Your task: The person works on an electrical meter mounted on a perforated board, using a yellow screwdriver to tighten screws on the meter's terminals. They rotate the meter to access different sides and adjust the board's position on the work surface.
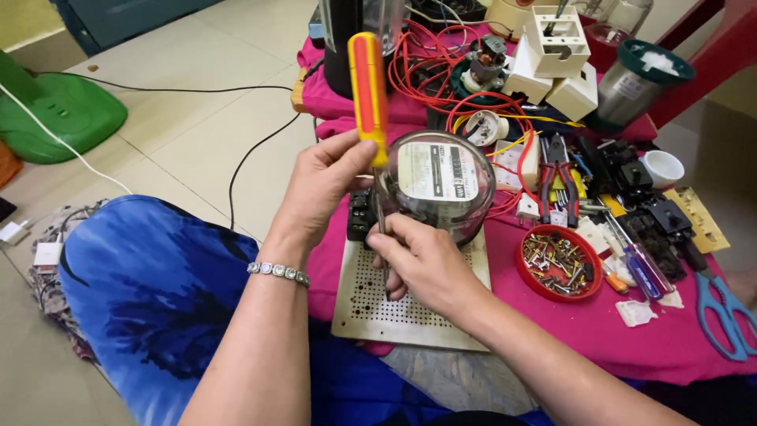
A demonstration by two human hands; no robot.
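My left hand (319, 185) grips a screwdriver with a yellow and orange handle (368, 95), held upright with its shaft pointing down at the left side of an electric meter (438, 181) under a round clear glass cover. My right hand (422, 256) rests at the meter's front lower edge, its fingers near the screwdriver's tip and the black terminal block (359, 214). The meter stands on a white perforated board (394, 308) on a pink cloth (631, 331).
A red bowl of screws (560, 263), red pliers (557, 177), screwdrivers (637, 264), blue scissors (727, 315), white switch boxes (556, 55), tangled red wires (441, 67), a small motor (485, 63) and a steel jar (635, 87) crowd the cloth. A green base (55, 110) and cables lie on the tiled floor.
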